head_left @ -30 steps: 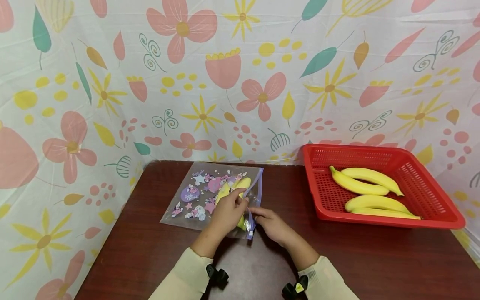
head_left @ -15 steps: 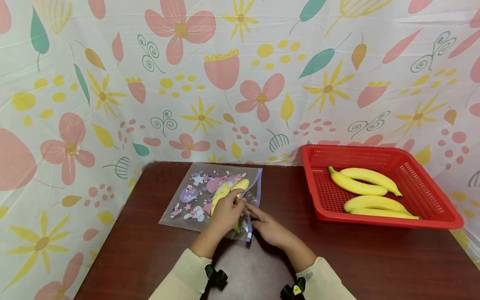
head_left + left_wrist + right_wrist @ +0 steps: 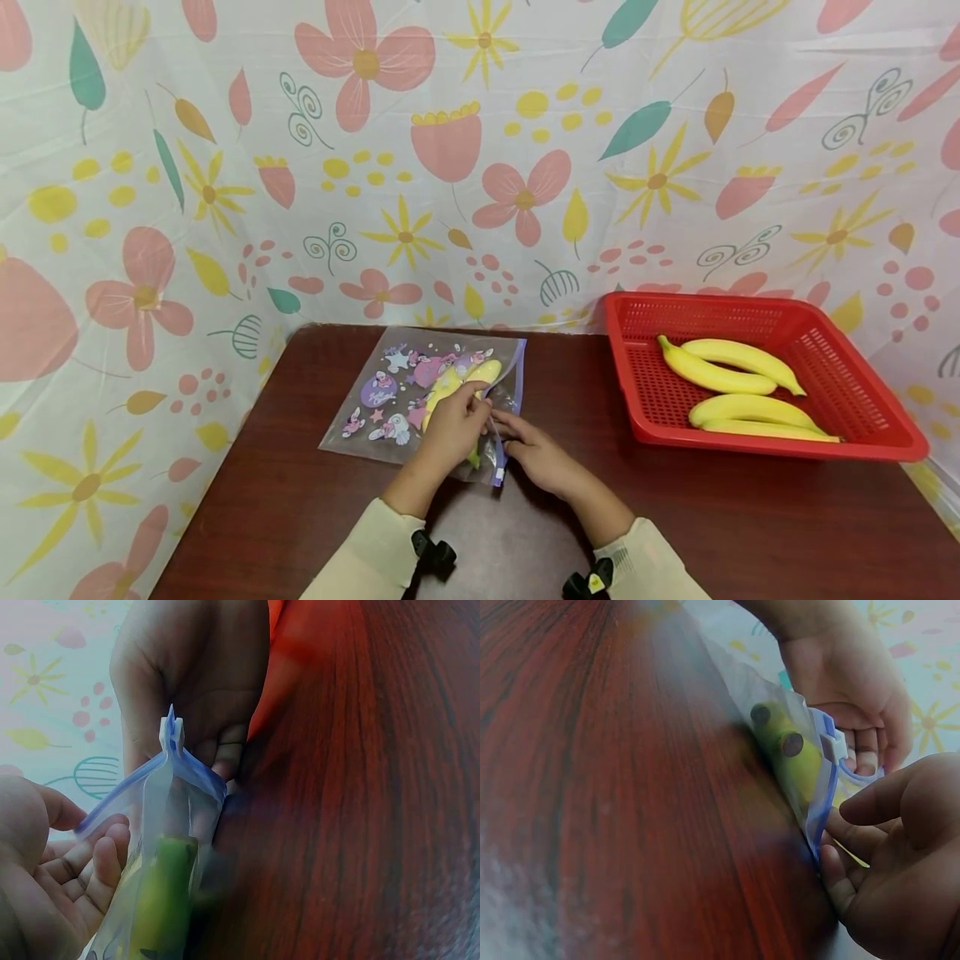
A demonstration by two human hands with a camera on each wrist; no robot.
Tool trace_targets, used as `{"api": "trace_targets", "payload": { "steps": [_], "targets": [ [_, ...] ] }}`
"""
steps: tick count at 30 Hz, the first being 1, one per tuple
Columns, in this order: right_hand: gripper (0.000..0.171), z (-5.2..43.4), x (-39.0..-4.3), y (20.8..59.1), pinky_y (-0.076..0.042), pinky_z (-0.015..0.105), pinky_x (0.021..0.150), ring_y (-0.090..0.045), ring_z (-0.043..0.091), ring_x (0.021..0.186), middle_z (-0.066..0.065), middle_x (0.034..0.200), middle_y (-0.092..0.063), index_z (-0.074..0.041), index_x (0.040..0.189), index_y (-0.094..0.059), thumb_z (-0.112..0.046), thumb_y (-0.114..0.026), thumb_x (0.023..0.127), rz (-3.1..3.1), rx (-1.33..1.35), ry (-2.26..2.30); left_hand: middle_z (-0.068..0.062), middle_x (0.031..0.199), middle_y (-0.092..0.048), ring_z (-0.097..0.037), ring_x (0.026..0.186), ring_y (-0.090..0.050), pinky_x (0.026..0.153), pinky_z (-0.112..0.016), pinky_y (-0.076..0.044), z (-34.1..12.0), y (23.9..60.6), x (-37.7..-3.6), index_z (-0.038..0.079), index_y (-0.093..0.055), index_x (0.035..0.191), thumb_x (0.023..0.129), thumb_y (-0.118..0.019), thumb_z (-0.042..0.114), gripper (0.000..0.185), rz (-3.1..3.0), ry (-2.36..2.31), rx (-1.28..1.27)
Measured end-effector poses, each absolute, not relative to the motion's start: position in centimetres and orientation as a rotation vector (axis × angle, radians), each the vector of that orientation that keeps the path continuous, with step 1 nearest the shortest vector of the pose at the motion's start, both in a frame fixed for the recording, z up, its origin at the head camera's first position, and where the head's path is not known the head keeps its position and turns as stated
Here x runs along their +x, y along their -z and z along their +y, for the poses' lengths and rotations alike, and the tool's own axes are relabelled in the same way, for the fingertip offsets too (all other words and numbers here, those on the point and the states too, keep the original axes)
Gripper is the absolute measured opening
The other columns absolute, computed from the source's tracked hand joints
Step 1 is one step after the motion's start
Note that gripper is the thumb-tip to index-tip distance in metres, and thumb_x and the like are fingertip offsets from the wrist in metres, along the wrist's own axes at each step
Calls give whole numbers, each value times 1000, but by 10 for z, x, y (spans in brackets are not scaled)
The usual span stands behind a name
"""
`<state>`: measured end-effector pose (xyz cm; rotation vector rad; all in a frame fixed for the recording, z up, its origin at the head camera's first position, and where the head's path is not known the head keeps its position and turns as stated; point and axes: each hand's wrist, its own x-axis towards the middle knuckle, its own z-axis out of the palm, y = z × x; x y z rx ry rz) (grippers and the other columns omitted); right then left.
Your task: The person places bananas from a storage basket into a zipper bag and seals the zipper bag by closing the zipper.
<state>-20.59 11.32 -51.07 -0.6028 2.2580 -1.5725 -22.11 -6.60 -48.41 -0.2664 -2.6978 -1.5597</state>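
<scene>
A clear zip bag (image 3: 408, 346) with pink and purple cartoon prints lies on the table, its purple zip edge facing right. Yellow bananas (image 3: 489, 371) are inside it; two dark stem ends (image 3: 791, 744) show in the right wrist view. My left hand (image 3: 453, 425) pinches the upper lip of the bag's mouth, thumb against the purple strip (image 3: 112, 802). My right hand (image 3: 543, 457) holds the lower lip, its fingers at the parted mouth. A white slider (image 3: 838, 746) sits at the near end of the zip. Part of the bananas is hidden behind my left hand.
A red plastic basket (image 3: 626, 375) stands on the right with several bananas (image 3: 720, 375) lying in it. Dark reddish-brown wood forms the tabletop (image 3: 255, 500). Flower-printed cloth (image 3: 480, 275) hangs behind and to the left of the table.
My right hand has shifted slightly left, bringing its fingertips farther into the bag's mouth beside my left hand. The bag's near corner has moved slightly toward me. The basket stays put.
</scene>
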Motion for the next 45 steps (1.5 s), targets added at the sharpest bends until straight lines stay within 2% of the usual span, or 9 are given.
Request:
{"api": "trace_targets", "payload": {
  "steps": [7,12,19,22,24,28,31,39,45],
  "targets": [
    [51,117,-206,511,-44,42,108,-52,43,134,26,140,-59,1,150,-43,4,-42,98,2232,-601,1630,2,76,-68,-9,63,-64,64,-27,-51,-66,487,-221,12,-62,133,103,-53,26,35,-2692,1575,-197],
    [44,116,-207,511,-48,30,100,-58,38,126,26,132,-63,2,144,-49,1,-45,100,2240,-571,1670,3,73,-67,-9,62,-64,64,-27,-51,-66,489,-221,13,-63,132,103,-53,25,33,-2682,1587,-173],
    [42,114,-207,505,-48,23,69,-61,21,96,25,128,-64,0,140,-54,0,-48,99,2247,-506,1664,3,73,-66,-8,61,-64,64,-28,-51,-67,489,-221,13,-63,131,103,-53,27,34,-2684,1583,-151],
    [42,115,-205,501,-46,24,58,-59,22,87,26,129,-63,0,141,-53,-1,-47,99,2252,-491,1644,3,73,-66,-8,61,-64,62,-29,-50,-67,489,-221,13,-64,131,103,-53,28,34,-2686,1581,-144],
    [41,116,-204,499,-47,26,57,-59,25,86,26,130,-63,-1,141,-53,-2,-47,100,2271,-490,1622,3,74,-67,-9,62,-64,62,-29,-50,-67,488,-221,13,-63,132,103,-52,28,34,-2691,1584,-139],
    [39,120,-200,492,-54,32,65,-64,31,101,23,131,-63,-3,141,-54,-5,-49,102,2331,-510,1574,3,74,-67,-9,62,-64,62,-29,-50,-66,488,-221,14,-63,131,103,-52,28,34,-2691,1590,-139],
    [38,123,-198,486,-56,33,78,-64,34,113,20,131,-64,-4,140,-55,-8,-50,103,2376,-544,1544,3,74,-67,-9,62,-64,61,-29,-51,-65,489,-222,14,-63,131,103,-52,26,33,-2688,1592,-142],
    [35,130,-193,471,-53,28,91,-64,35,117,14,136,-63,-6,137,-59,-8,-53,103,2471,-608,1487,1,76,-68,-9,63,-65,62,-30,-52,-65,488,-222,13,-63,132,103,-52,27,34,-2679,1614,-155],
    [31,133,-186,456,-53,27,91,-65,34,114,8,132,-65,-11,133,-63,-12,-54,103,2526,-629,1496,2,75,-68,-9,62,-64,63,-29,-52,-65,489,-222,12,-63,131,103,-52,27,34,-2676,1600,-157]
  ]
}}
